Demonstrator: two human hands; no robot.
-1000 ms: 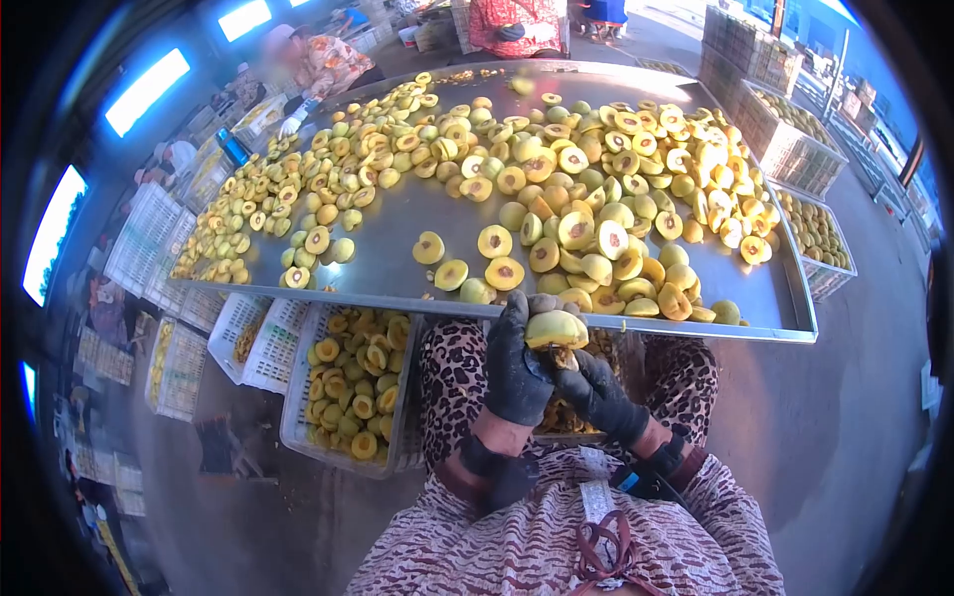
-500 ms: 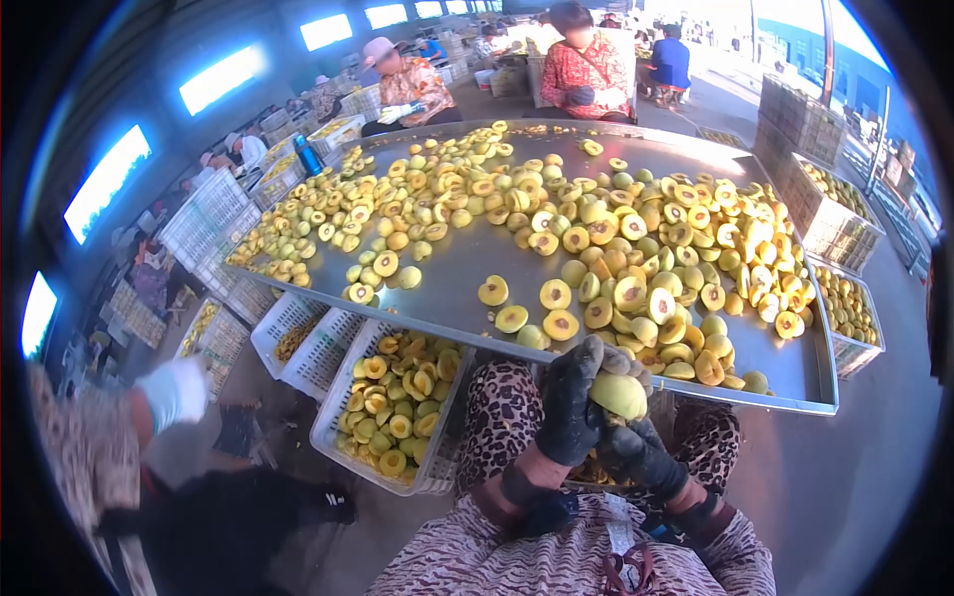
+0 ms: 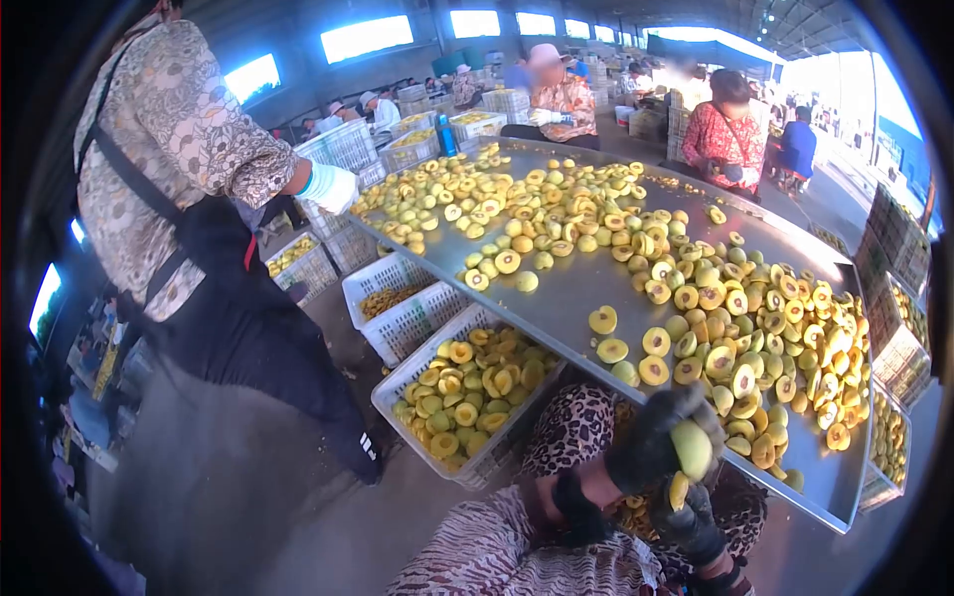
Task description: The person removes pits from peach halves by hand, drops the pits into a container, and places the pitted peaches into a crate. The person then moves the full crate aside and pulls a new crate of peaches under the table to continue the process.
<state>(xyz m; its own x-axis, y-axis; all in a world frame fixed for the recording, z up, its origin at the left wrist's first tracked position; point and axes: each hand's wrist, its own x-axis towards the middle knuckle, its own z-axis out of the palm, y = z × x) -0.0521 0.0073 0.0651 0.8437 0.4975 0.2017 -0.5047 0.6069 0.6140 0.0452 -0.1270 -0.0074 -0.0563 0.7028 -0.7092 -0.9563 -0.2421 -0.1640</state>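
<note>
My left hand (image 3: 651,437), in a dark glove, is wrapped round a green-yellow fruit (image 3: 693,449) above my lap, just off the near edge of the metal table (image 3: 556,298). Just below it is my right hand (image 3: 691,521), also dark-gloved, its fingers closed on a small yellow fruit piece (image 3: 679,491). Halved fruits (image 3: 740,377) with brown centres lie heaped on the table beyond my hands.
A white crate of halved fruit (image 3: 467,397) and another white crate (image 3: 397,318) stand left of my legs. A co-worker in an apron (image 3: 229,268) stands at the left. Others sit across the table. Crates (image 3: 889,437) line the right side.
The view has swung left, so the table appears farther right and tilted. The co-worker at the left now shows upright, a white-gloved hand at the table's edge. A small yellow piece now shows between my hands.
</note>
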